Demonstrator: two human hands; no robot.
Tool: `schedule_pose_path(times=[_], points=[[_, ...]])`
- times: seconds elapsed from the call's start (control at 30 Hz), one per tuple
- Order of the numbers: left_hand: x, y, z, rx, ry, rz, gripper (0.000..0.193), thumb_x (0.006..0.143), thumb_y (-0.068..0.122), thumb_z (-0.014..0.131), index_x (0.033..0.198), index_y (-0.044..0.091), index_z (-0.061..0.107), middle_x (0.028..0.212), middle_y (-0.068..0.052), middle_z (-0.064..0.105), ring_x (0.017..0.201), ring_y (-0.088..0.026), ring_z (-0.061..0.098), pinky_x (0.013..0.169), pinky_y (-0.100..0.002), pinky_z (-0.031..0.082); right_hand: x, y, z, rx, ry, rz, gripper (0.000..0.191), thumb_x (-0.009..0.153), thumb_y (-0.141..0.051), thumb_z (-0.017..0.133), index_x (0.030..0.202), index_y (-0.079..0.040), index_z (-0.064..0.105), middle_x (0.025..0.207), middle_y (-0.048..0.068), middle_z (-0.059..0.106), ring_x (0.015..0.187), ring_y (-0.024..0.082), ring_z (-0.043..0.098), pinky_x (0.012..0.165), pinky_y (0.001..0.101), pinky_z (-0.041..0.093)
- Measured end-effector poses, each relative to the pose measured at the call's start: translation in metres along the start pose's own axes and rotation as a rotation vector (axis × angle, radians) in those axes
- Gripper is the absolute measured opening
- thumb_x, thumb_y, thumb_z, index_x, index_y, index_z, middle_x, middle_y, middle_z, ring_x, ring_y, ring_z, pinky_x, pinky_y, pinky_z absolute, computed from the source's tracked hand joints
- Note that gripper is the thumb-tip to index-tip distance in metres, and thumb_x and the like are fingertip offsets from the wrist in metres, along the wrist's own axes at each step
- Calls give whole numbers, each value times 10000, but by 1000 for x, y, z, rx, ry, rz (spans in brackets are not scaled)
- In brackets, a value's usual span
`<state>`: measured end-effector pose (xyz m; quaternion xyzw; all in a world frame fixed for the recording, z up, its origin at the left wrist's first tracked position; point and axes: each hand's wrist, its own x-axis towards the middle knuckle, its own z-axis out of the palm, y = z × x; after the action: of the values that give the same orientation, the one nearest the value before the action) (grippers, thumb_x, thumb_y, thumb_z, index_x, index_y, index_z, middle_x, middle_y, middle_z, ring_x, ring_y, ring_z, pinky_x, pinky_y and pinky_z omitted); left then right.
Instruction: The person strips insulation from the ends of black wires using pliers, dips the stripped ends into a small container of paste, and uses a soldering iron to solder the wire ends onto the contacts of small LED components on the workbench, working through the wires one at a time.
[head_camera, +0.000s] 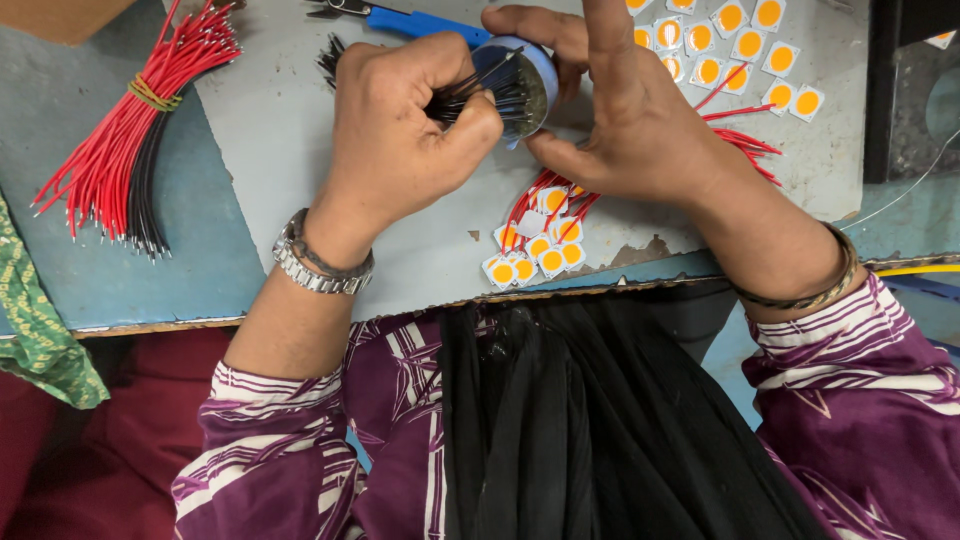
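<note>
My left hand (400, 130) is closed around a bunch of short black wires (480, 90), whose stripped tips poke into a small round blue tin (530, 85). My right hand (620, 110) grips that tin from the right, thumb under it and fingers over its rim. The tin is tilted toward the wires. Below my right hand lie small white square chips with orange centres (535, 250), some with red wires attached.
A tied bundle of red and black wires (120, 150) lies at the left on the blue table. More orange-centred chips (740, 45) sit in rows at the top right. A blue-handled tool (410, 20) lies beyond the hands. Green cloth (35, 330) hangs at the left edge.
</note>
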<state>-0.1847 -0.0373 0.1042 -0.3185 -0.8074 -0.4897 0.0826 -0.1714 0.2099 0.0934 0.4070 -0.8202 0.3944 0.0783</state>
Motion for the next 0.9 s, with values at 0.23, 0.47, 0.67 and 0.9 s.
schedule_pose_path(times=[0.23, 0.47, 0.67, 0.9], points=[[2, 0, 1, 7, -3, 14, 259, 906, 68, 715, 747, -8, 525, 688, -112, 562, 524, -227, 554, 539, -321, 416, 2, -3, -2, 15, -7, 19, 1227, 951, 53, 804, 1668, -222, -154, 1548, 172, 525, 1185, 294, 702, 844, 298, 572], [3, 1, 0, 37, -5, 29, 203, 867, 54, 690, 744, -3, 539, 701, -116, 581, 536, -243, 568, 544, -328, 418, 2, -3, -1, 26, -15, 7, 1212, 949, 61, 799, 1672, -217, -133, 1544, 168, 529, 1183, 290, 702, 843, 296, 576], [1, 3, -2, 38, -9, 18, 225, 903, 79, 715, 786, 5, 537, 682, -128, 555, 525, -254, 557, 537, -338, 414, 0, 0, -3, -32, -7, 8, 1240, 951, 79, 773, 1664, -236, -191, 1559, 170, 526, 1158, 272, 700, 818, 285, 579], [3, 3, -1, 48, -12, 27, 201, 871, 70, 700, 748, 2, 557, 695, -124, 581, 580, -274, 590, 547, -341, 434, 3, -2, -4, -18, -3, -11, 1258, 937, 88, 769, 1672, -253, -194, 1553, 168, 522, 1222, 301, 701, 826, 289, 577]])
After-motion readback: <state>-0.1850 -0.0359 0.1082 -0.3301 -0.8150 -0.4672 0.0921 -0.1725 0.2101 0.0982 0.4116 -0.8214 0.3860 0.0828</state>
